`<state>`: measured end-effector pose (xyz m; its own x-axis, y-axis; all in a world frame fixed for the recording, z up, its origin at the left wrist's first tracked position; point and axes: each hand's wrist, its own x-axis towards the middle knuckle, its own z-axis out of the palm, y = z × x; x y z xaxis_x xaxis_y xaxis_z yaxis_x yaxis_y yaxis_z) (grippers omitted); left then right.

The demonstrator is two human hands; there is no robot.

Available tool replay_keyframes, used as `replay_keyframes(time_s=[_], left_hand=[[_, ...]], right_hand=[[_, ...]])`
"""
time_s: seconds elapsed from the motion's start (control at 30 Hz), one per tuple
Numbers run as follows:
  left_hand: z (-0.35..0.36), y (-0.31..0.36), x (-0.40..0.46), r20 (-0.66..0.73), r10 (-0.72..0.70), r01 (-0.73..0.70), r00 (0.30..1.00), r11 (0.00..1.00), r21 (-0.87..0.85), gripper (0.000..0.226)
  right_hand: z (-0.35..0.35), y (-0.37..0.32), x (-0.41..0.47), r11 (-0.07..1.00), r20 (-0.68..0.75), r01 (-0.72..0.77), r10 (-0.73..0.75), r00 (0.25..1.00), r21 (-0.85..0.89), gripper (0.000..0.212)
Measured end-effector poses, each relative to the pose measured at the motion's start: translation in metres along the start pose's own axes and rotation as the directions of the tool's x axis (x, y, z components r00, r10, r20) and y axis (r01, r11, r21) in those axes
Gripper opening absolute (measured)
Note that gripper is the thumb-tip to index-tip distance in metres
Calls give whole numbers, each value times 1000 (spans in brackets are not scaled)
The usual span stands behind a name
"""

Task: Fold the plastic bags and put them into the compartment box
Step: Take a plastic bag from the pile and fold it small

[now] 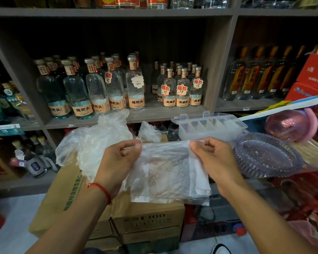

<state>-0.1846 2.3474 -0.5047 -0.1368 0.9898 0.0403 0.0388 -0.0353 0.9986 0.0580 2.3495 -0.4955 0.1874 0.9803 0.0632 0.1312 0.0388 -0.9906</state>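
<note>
A clear plastic bag [170, 173] hangs flat between my two hands above the cardboard boxes. My left hand [120, 162] pinches its top left corner. My right hand [214, 158] pinches its top right corner. The bag's lower edge looks doubled over. Behind my left hand a heap of crumpled clear bags [94, 142] lies on a box, and another crumpled bag [149, 132] sits farther back. The clear compartment box [209, 128] stands open just beyond my right hand, its lid tipped back; its cells look empty.
Brown cardboard boxes [147, 217] are stacked under the bags. A ribbed glass plate [266, 156] and a pink glass bowl [290, 125] sit to the right. Shelves of liquor bottles [117, 88] fill the background. Red cartons [314, 74] stand at the far right.
</note>
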Motion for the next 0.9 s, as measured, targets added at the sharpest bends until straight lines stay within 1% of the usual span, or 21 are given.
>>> replay_keyframes(time_s=[0.07,0.1,0.17,0.2,0.23,0.3,0.33,0.37,0.4,0.47,0.5,0.57,0.63,0.67,0.7,0.73,0.8,0.83,0.9], left_hand=[[0,-3,1,54,-124,129,991,988,-85,57],[1,-3,2,81,-175,185,981,975,-126,61],[3,-4,1,78,-221,232,972,956,-182,53],[5,-6,2,43,-219,223,975,957,-184,49],[6,-8,3,-7,-199,195,980,966,-170,44],[8,-10,5,-115,-118,104,986,988,-118,25],[8,-10,5,-152,-73,60,986,995,-86,19],[8,-11,5,-173,-36,28,984,998,-49,17],[8,-10,5,-179,-4,1,984,1000,-16,16],[8,-10,2,-180,55,-51,982,998,27,17],[8,-9,2,-170,59,-57,984,998,16,18],[9,-6,0,-95,-18,9,995,996,-93,28],[10,-4,-1,-5,-150,145,989,965,-221,47],[11,-3,-2,11,-195,192,981,953,-236,54],[11,-4,-2,11,-209,206,978,953,-221,58],[12,-5,-1,-4,-193,188,981,961,-205,55],[14,-6,0,-63,-105,94,993,983,-158,55],[15,-7,1,-93,-43,33,995,993,-111,56],[15,-5,0,-142,109,-106,984,994,29,45]], right_hand=[[0,0,1,998,-14,66,-66,998,-14,15],[1,0,1,996,-15,83,-83,996,-15,13],[1,-1,2,995,-5,97,-98,995,-28,13],[0,-1,2,997,13,79,-78,997,-12,16],[0,-2,2,999,52,32,-33,998,21,23],[0,-2,1,986,154,-126,109,982,108,41],[0,-1,0,972,170,-191,167,971,138,51],[1,1,1,972,144,-196,177,974,132,57],[3,4,1,982,95,-157,148,984,102,60],[6,8,1,1000,-32,-30,30,999,-8,49],[7,8,0,997,-79,32,-37,996,-71,46],[10,8,0,976,-103,141,-160,982,-168,47],[11,8,1,951,-113,217,-246,963,-222,45],[12,9,0,939,-121,241,-276,953,-245,44],[12,10,0,929,-128,257,-298,946,-266,42],[13,11,0,920,-130,269,-315,940,-284,40],[12,11,1,901,-127,287,-342,931,-325,37],[12,11,2,892,-128,292,-353,927,-346,36],[11,11,3,880,-139,300,-371,918,-368,32]])
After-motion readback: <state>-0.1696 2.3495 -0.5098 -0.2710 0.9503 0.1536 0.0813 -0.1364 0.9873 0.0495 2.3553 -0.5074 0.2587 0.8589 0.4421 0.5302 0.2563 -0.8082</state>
